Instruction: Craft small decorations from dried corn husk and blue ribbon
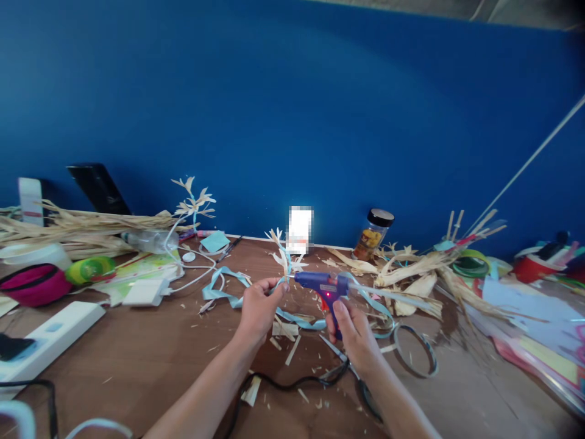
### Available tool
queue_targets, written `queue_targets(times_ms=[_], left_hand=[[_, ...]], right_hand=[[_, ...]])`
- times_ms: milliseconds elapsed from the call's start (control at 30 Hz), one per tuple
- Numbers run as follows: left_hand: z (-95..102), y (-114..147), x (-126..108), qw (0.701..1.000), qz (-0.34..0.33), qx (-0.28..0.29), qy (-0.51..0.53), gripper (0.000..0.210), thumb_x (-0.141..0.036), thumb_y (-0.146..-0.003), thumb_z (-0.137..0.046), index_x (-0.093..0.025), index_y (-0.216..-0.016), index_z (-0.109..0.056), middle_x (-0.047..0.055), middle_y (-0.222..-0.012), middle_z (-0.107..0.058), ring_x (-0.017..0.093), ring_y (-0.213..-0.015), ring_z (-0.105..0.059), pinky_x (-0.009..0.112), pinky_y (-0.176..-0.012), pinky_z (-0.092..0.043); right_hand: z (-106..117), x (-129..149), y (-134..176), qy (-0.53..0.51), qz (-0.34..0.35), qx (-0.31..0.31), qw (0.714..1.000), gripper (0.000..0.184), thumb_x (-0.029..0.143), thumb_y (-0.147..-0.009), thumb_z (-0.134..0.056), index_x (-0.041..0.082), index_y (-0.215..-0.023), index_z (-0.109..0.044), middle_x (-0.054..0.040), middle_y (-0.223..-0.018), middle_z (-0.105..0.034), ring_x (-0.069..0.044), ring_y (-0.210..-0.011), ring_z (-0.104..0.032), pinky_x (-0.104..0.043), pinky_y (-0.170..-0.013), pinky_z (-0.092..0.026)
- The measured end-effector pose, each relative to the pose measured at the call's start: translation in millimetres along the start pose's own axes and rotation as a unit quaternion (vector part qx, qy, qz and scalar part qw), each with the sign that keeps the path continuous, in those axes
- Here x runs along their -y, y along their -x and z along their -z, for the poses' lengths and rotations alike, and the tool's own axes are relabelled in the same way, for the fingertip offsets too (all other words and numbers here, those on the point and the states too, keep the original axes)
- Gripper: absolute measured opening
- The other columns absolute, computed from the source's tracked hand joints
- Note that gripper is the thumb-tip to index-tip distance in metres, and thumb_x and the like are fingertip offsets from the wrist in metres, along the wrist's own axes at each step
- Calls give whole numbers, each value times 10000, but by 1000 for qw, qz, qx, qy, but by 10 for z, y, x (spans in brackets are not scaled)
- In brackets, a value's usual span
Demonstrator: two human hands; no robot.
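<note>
My left hand (261,303) pinches the stem of a small flower (284,255) made of pale dried husk strips, its stem wrapped in light blue ribbon. In my right hand (354,332) is a purple glue gun (317,281), its red light on and a clear glue stick out of its back. The gun's nozzle points left and sits at the flower's stem, by my left fingertips; whether it touches cannot be told. Light blue ribbon (301,321) trails on the table under both hands. Scissors (364,396) lie partly hidden beneath my right hand and wrist.
A finished husk flower (195,204) stands at the back left by a bundle of dried husks (86,228). A white power strip (59,335) lies left, a black cable (283,385) in front. A black-lidded jar (373,233), more husks (418,283) and a tape roll (415,350) are right.
</note>
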State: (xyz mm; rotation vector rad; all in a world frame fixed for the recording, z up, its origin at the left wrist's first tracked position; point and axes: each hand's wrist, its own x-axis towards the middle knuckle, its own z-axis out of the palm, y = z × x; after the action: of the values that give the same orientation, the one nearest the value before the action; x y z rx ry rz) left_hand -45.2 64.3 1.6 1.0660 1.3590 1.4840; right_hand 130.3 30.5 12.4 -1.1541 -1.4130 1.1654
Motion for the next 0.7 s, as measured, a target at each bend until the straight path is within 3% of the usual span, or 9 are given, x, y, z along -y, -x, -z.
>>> queue_targets(times_ms=[700], left_hand=[[2, 3, -11, 1000, -5, -2, 1, 291, -368, -603, -673, -130, -768, -699, 22, -630, -672, 152, -626, -567, 231, -595, -384]], right_hand=[[-6, 13, 5, 28, 6, 7, 1000, 337, 485, -858, -372, 181, -742, -460, 48, -545, -447, -83, -441, -424, -187, -422, -333]])
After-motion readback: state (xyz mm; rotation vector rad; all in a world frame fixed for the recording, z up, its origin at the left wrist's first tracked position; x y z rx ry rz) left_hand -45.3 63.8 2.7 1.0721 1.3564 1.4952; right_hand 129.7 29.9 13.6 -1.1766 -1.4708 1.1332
